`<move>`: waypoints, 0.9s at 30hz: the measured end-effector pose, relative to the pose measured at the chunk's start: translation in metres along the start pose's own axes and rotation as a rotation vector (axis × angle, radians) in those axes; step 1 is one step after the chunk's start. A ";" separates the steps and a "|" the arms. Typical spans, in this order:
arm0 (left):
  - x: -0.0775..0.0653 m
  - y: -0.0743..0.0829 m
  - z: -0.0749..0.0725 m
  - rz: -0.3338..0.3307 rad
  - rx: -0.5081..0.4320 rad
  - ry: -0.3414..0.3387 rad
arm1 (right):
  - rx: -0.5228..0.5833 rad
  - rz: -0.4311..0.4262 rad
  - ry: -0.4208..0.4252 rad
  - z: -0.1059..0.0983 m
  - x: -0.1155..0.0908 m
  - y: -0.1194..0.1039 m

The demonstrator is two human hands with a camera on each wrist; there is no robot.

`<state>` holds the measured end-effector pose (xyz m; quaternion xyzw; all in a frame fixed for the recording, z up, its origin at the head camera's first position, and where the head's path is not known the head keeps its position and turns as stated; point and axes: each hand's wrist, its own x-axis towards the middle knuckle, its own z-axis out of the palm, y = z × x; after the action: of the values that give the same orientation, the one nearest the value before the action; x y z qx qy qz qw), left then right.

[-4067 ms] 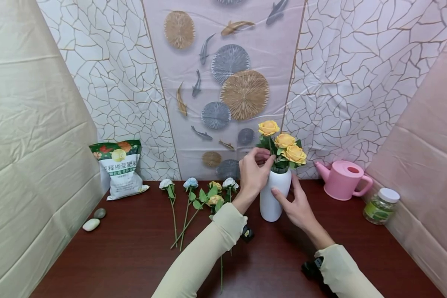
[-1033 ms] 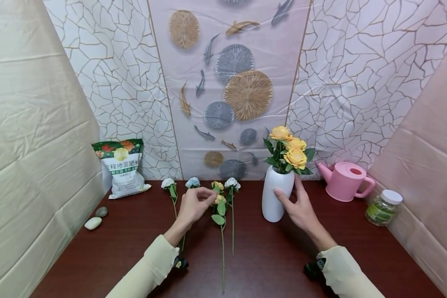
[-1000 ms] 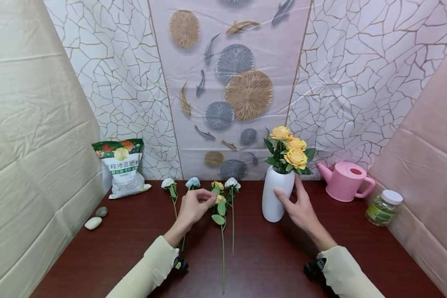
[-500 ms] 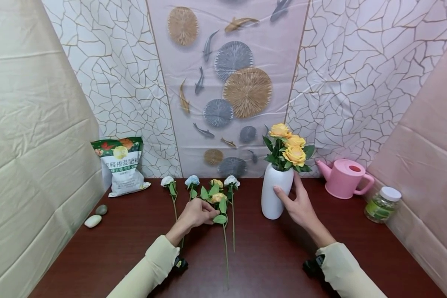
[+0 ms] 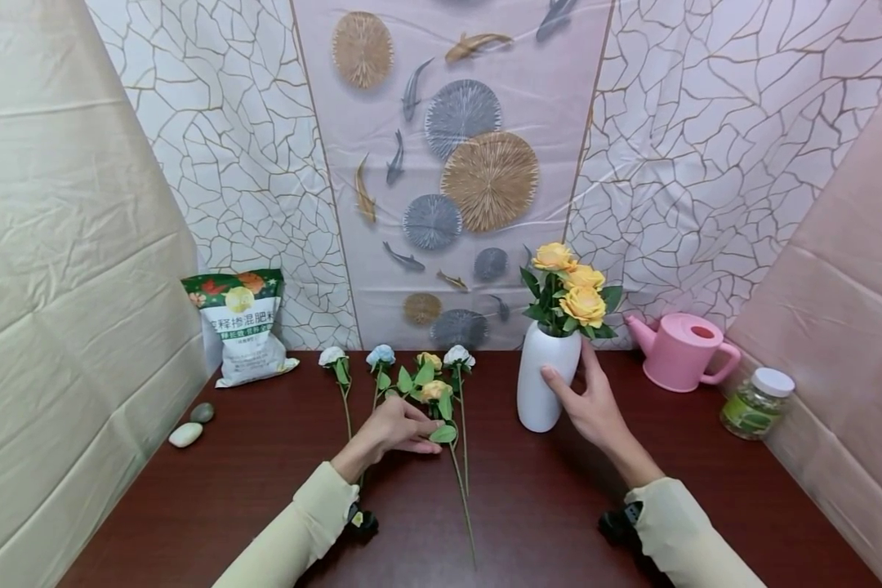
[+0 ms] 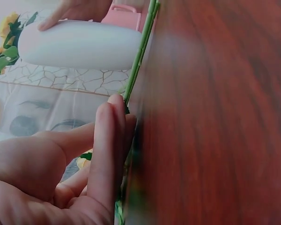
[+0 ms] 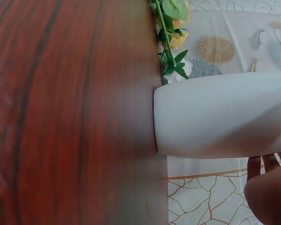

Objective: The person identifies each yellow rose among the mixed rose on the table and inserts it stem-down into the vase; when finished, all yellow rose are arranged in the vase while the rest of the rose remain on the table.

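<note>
Here's the left hand (image 5: 400,429), low over the tabletop (image 5: 544,506), straight fingers touching the near yellow rose (image 5: 435,390) by its stem; whether they pinch it, I can't tell. That flower lies in a tight cluster, and there's the danger: its leaves overlap the rear yellow rose (image 5: 428,360), its stem runs close beside the white rose (image 5: 459,356), so a quick lift could drag a neighbour along. Over to the right hand (image 5: 595,408), wrapped round the white vase (image 5: 536,388), base down. The yellow bouquet (image 5: 582,306) looks top-heavy; loosen that grip, bump the blooms, and it might tip.
</note>
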<state>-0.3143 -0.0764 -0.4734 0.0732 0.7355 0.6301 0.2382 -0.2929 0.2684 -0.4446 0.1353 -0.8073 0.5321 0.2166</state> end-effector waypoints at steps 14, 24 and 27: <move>-0.003 0.021 -0.024 0.235 0.513 0.363 | 0.012 0.001 0.005 0.000 0.000 0.000; -0.001 0.015 -0.038 0.161 0.655 0.435 | -0.007 0.003 -0.001 -0.001 0.000 0.001; -0.001 0.013 -0.040 0.146 0.628 0.410 | -0.009 0.002 -0.002 0.000 0.000 0.001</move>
<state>-0.3339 -0.1096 -0.4567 0.0675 0.9179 0.3909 0.0065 -0.2935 0.2692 -0.4449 0.1341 -0.8100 0.5287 0.2156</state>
